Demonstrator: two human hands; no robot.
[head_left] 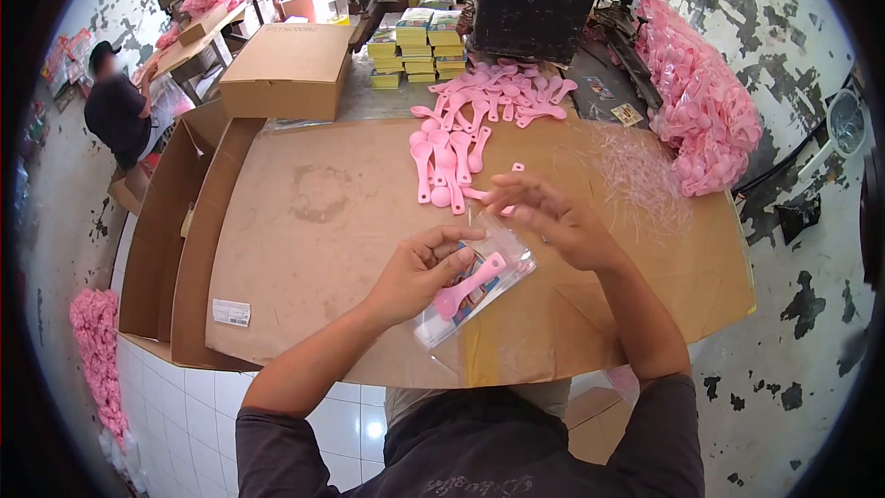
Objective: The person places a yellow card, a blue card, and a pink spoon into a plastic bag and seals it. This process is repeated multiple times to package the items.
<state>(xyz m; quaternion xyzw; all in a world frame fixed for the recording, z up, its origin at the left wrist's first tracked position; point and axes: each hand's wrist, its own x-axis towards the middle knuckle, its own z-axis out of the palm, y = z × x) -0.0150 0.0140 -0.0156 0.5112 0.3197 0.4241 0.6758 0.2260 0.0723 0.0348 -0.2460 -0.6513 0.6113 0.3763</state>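
Observation:
A clear plastic bag lies slanted on the cardboard near the front, with a printed card and a pink scoop overlapping it. My left hand is at the bag's upper left side, its thumb and fingers closed on the plastic. Just beyond the bag, my right hand hovers slightly blurred with fingers stretched out and apart. Bits of pink plastic show around its fingertips, partly hidden by them. Loose pink scoops are heaped directly ahead, the nearest ones close to my right fingertips.
A cardboard sheet covers the table. Behind it stand a closed carton, stacks of printed cards and a black box. Bagged pink scoops and plastic strips lie right. A person is at far left.

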